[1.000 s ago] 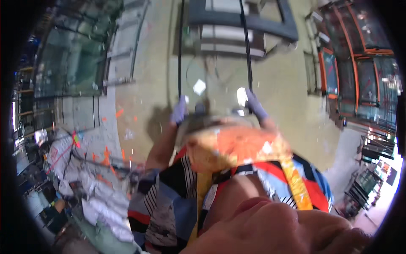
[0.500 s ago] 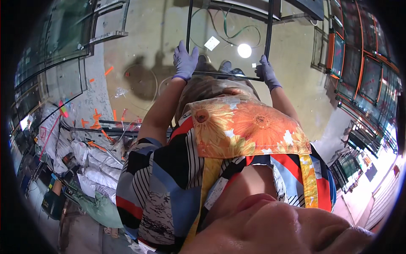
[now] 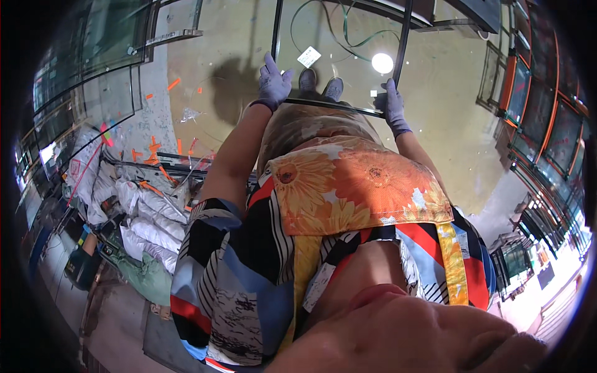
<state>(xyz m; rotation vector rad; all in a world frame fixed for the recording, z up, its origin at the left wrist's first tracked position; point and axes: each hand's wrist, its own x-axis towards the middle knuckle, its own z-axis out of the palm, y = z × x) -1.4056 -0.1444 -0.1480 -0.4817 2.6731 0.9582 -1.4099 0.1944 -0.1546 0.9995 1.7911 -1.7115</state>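
A dark-edged glass pane [image 3: 336,107] extends in front of me, its near edge just beyond my apron. Through it I see the floor and the tips of my shoes. My left hand [image 3: 272,86], in a grey-purple glove, grips the pane's near left corner with the thumb over the edge. On the near right corner my right hand [image 3: 395,110], gloved alike, is closed round the dark edge; its fingertips are partly hidden. A small white label [image 3: 309,57] shows within the pane, and a bright round light reflection [image 3: 382,63] lies near its right side.
Large framed glass panes [image 3: 93,56] stand at the left, and more with orange edging [image 3: 528,99] at the right. Green strapping [image 3: 360,40] curls ahead. White sacks [image 3: 155,214], dark bars [image 3: 180,160] and orange scraps [image 3: 152,149] lie to the left.
The view has shifted, so the surroundings sit further right. My shoes now show more plainly beyond the pane's near edge. Both hands keep their hold on the pane.
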